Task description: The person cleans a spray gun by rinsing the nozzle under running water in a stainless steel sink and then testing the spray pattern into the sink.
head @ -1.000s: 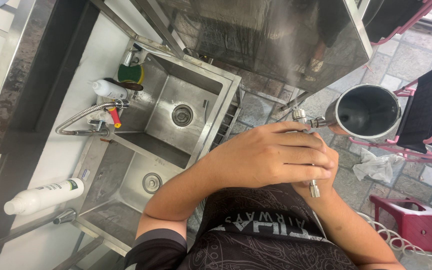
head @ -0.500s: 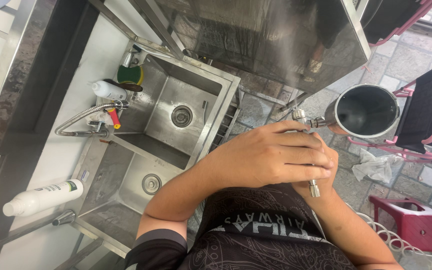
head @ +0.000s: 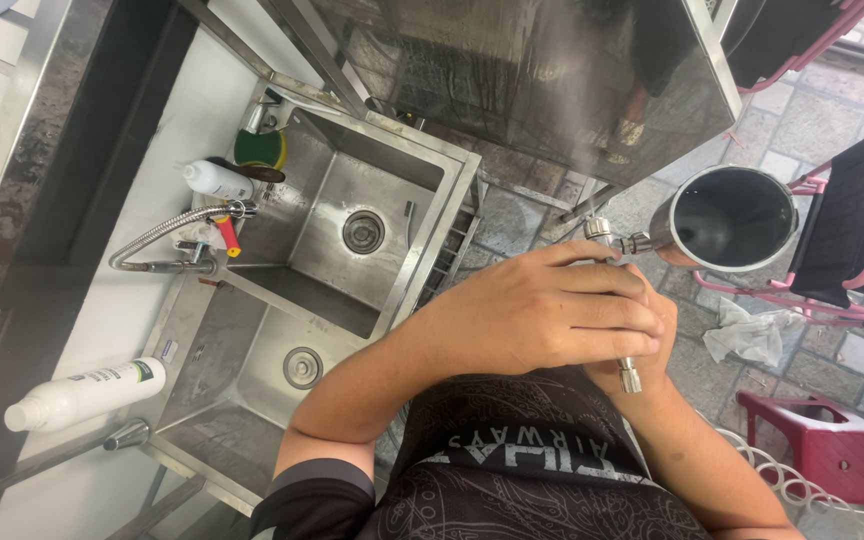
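Almost no change since a second ago: both hands clasped in the same place, only a tiny shift of view. Left hand (head: 542, 315) folded tight over the right hand (head: 652, 345), both closed around a metal tool (head: 620, 300); its ends visible at 12 and 6 o'clock of the fists. Steel cup (head: 727, 220) attached to the tool, at 2 o'clock from the hands, open mouth toward the camera. Double sink (head: 352, 225) at 9 o'clock, bottle (head: 82, 393) at 8. Seemingly a steady grip, held unmoved.

Double steel sink (head: 422, 160), white bottle (head: 82, 393) beside it; red stool (head: 832, 445) on paving.
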